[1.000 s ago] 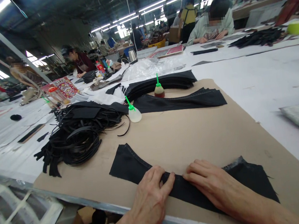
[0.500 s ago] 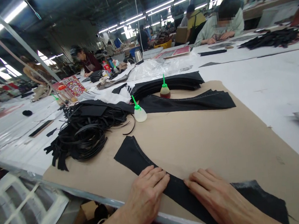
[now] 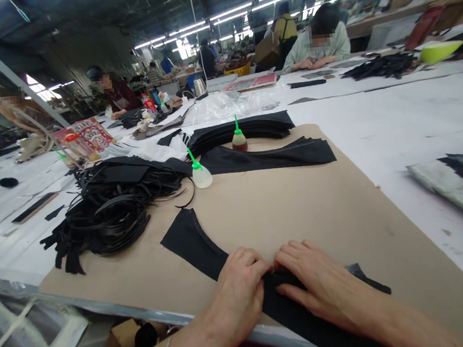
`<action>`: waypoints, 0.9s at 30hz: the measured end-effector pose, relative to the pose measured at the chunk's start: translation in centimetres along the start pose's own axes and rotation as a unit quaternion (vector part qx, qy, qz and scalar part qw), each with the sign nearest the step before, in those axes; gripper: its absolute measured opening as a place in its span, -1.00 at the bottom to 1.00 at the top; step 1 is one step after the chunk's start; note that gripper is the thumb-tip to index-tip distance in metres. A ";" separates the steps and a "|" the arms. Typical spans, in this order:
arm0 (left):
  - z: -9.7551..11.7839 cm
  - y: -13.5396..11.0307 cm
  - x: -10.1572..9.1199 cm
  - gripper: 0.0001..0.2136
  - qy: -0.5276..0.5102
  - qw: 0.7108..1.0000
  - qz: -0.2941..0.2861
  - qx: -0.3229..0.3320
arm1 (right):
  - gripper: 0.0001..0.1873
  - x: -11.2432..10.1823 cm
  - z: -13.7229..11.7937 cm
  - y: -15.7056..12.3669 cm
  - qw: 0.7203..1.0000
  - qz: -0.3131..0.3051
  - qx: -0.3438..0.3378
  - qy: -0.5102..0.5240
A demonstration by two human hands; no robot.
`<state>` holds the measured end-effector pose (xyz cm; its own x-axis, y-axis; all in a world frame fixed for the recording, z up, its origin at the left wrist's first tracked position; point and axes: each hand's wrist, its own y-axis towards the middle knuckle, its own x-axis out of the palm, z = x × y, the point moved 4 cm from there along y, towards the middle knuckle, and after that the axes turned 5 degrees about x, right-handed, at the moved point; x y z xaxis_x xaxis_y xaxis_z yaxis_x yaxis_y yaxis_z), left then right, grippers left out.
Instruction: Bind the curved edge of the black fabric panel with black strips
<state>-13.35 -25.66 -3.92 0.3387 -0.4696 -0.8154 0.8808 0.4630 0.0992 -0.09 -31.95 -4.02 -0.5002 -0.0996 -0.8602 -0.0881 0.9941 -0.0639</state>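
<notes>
A long, curved black leather-like piece (image 3: 192, 239) lies across the brown board (image 3: 291, 206), its upper edge showing a narrow folded strip. My left hand (image 3: 244, 288) is closed on that edge near the middle, fingers curled and thumb pressed in. Close beside it, my right hand (image 3: 313, 271) grips the same edge with its fingertips, thumb lying over the black surface. The two hands' fingertips almost meet. Beneath my right hand and forearm, part of the piece is hidden; its far corner (image 3: 368, 280) shows beyond the wrist.
Two squeeze bottles with green nozzles, one whitish (image 3: 202, 177) and one amber (image 3: 239, 141), stand farther back. Near them lie stacked black pieces (image 3: 244, 128) and a heap of black strips (image 3: 117, 210). A stone-like slab (image 3: 451, 186) rests at right. Co-workers sit beyond the table.
Both hands have gone from lying flatter on the black piece to curled at its edge, and they are closer together. The view has turned right, bringing more of the slab in.
</notes>
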 end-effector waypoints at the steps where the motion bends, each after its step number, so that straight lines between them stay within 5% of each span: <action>1: 0.0 0.1 0.0 -0.63 -0.008 1.000 -0.001 0.002 | -0.86 -0.1 0.2 -0.1 1.000 -0.007 0.004 0.014; 11: 0.8 0.5 0.6 -0.58 -0.020 1.000 -0.003 -0.004 | -0.81 0.2 1.6 -0.9 0.991 -0.018 0.037 0.125; 16: 1.2 -0.9 1.6 -0.66 0.043 0.998 0.015 0.053 | -0.82 0.2 1.5 -1.9 0.993 -0.018 -0.013 0.116; 21: 1.4 -3.2 2.7 -0.55 0.151 0.968 0.094 0.176 | -0.83 -0.2 1.8 -2.6 0.994 -0.012 -0.062 0.086; 27: 1.2 -3.6 3.1 -0.54 0.186 0.960 0.113 0.176 | -0.79 -0.3 2.4 -3.5 0.995 -0.001 -0.085 0.051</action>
<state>-15.11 -29.68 -6.11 0.4499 -0.0555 -0.8913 0.8782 0.2088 0.4303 2.40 -35.32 -4.76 -0.5836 -0.1139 -0.8040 -0.2291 0.9730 0.0285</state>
